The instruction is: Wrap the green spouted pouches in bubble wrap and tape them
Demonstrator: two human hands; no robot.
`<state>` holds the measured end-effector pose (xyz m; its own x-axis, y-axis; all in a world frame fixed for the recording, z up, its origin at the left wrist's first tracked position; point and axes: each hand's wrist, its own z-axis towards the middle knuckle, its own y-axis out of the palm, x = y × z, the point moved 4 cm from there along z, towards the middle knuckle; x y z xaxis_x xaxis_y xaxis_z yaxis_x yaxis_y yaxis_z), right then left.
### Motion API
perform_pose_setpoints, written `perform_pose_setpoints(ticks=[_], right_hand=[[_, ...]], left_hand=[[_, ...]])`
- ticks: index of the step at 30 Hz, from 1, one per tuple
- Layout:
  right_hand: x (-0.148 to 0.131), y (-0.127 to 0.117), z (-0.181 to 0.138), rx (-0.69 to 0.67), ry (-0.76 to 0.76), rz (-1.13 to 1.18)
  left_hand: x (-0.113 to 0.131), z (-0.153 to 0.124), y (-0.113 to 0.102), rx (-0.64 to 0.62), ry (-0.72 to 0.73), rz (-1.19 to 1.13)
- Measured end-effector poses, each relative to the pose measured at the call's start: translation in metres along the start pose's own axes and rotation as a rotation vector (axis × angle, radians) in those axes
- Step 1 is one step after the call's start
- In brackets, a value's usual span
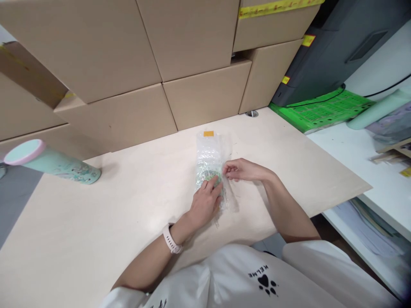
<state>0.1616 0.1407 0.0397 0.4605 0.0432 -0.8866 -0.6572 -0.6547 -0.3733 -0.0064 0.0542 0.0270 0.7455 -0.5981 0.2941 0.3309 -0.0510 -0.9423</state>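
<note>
Head view, plastic (209, 152) (crinkled), left hand (206, 200) atop

The tabletop (135, 239) is being lit brightly and softly, and small glints are being thrown back by the clear wrap (207, 149) under the left hand (205, 201). Faint shadows are being cast near the right hand (244, 170), while the tumbler (61, 164), well left of both hands, is being stretched by lens distortion.

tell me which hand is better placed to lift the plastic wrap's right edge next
Probably the right hand: its fingertips are at that edge, while the left hand lies across the plastic wrap, seemingly steadying it.
</note>
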Motion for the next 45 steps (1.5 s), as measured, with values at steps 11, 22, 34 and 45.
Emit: perform_pose_setpoints(ticks=[11,22,34,45], right_hand=[[-0.001,0.002,0.011,0.400,0.177,-0.389],[0.000,0.051,0.032,0.217,0.052,0.530],[-0.041,0.076,0.014,-0.026,-0.196,0.809],[-0.037,0.057,0.011,0.415,-0.206,0.799]], left_hand=[[-0.006,-0.002,-0.005,0.021,-0.043,-0.139],[-0.024,-0.007,-0.009,0.372,-0.227,-0.788],[-0.081,-0.002,-0.102,0.280,-0.247,-0.630],[-0.056,0.002,-0.062,0.245,-0.415,-1.470]])
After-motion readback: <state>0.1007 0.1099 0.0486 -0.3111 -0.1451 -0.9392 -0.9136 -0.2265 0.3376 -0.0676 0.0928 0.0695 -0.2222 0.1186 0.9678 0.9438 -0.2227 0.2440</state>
